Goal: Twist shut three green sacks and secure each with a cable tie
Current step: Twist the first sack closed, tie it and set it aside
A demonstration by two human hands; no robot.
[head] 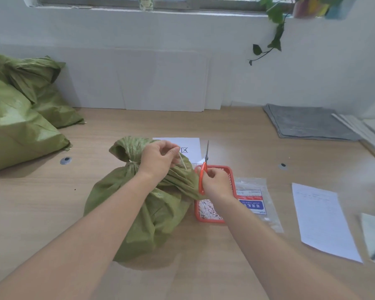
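Near me, the green sack [152,204] lies mid-bench [52,213], neck twisted. Left hand [158,158] on the neck, grip pinching the cable tie [183,162] tail. Right hand [214,182] just beside it, grip wrapped round the red-handled scissors [204,169], blades pointing away from me. Under that hand sits a red basket [231,176] of white ties, with a plastic tie packet [256,202] beside it and a paper sheet [325,221] further right. Far left are more green sacks [20,109], far right a grey cloth [307,122].

Blurred, perhaps cable ties [208,211], in basket [209,221]
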